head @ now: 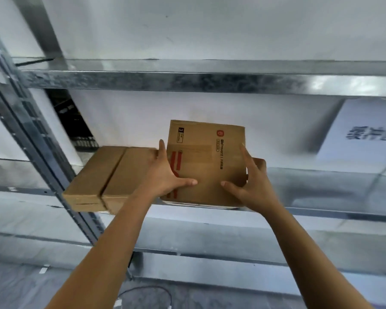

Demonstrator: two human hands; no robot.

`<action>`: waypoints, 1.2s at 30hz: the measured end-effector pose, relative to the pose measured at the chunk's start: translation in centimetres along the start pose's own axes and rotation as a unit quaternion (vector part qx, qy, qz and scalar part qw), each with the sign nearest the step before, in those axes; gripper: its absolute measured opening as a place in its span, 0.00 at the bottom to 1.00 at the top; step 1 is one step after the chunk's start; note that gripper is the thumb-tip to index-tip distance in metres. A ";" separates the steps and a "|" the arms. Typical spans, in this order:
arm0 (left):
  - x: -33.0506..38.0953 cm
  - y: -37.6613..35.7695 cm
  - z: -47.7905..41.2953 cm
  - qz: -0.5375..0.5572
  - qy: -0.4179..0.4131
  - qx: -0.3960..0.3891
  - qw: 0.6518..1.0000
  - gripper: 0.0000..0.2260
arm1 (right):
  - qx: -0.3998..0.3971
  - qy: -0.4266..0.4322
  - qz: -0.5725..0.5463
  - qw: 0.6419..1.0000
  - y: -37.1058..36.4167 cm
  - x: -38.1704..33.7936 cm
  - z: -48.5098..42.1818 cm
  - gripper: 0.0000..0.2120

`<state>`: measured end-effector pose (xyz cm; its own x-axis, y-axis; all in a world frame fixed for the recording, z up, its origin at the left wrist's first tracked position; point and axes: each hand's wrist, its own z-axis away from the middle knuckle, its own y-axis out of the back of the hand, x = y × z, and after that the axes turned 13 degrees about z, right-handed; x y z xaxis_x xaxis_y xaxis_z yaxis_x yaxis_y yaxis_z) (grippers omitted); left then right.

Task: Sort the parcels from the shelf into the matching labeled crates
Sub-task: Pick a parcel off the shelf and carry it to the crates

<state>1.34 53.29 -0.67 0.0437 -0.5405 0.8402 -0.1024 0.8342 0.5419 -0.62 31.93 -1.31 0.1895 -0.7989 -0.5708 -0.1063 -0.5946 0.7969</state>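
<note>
Shelving (187, 82) of galvanised metal fills your view. On its middle level a flat brown carton (107, 177) lies at the left, just beside the printed parcel (210, 157). Your left hand (165, 177) and right hand (252, 186) clasp that parcel's side edges, thumbs pressed on its face.

The brown parcel (206, 166) bears red stripes and a red logo; the shelf (187, 82) is mottled silver.
</note>
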 end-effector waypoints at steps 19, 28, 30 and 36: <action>14.2 -26.7 13.6 0.169 -0.097 -0.187 0.963 0.42 | 0.144 -0.189 -0.063 0.969 18.7 21.5 18.8 0.50; 18.3 -31.6 15.8 0.274 -0.102 -0.267 0.918 0.29 | 0.201 -0.214 -0.197 0.935 22.6 25.6 23.1 0.33; 19.1 -32.5 15.7 0.309 -0.086 -0.283 0.904 0.24 | 0.210 -0.221 -0.230 0.924 23.1 26.1 23.4 0.26; 20.2 -35.0 14.8 0.371 -0.079 -0.264 0.887 0.18 | 0.257 -0.287 -0.212 0.898 24.0 29.5 23.2 0.20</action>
<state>-8.87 11.59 -2.90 0.0153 0.2040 0.9789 0.4372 0.8790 -0.1900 -20.26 -8.01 -3.57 -0.1998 -0.3173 -0.9270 -0.6073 -0.7024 0.3713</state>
